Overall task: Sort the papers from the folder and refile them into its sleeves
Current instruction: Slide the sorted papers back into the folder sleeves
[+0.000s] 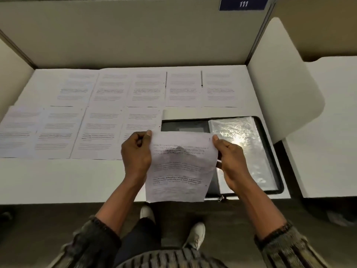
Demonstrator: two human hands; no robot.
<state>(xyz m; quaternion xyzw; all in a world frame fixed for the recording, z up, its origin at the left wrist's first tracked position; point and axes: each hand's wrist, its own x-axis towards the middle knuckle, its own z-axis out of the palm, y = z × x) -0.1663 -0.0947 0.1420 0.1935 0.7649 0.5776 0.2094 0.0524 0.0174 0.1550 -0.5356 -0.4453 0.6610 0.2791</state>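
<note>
I hold one printed sheet (179,167) up above the desk's front edge. My left hand (136,153) pinches its upper left corner, and my right hand (230,161) grips its upper right edge. Under and to the right of the sheet lies the open black zip folder (270,132), with its shiny clear plastic sleeves (241,136) showing on the right half. Several printed pages (100,132) lie flat on the desk in two rows, to the left of and behind the folder.
The white desk (58,180) has beige partition walls behind and on both sides, with a blue "111" label (243,4) at the top. A bare strip of desk runs along the front left. My legs and white shoes show below the desk edge.
</note>
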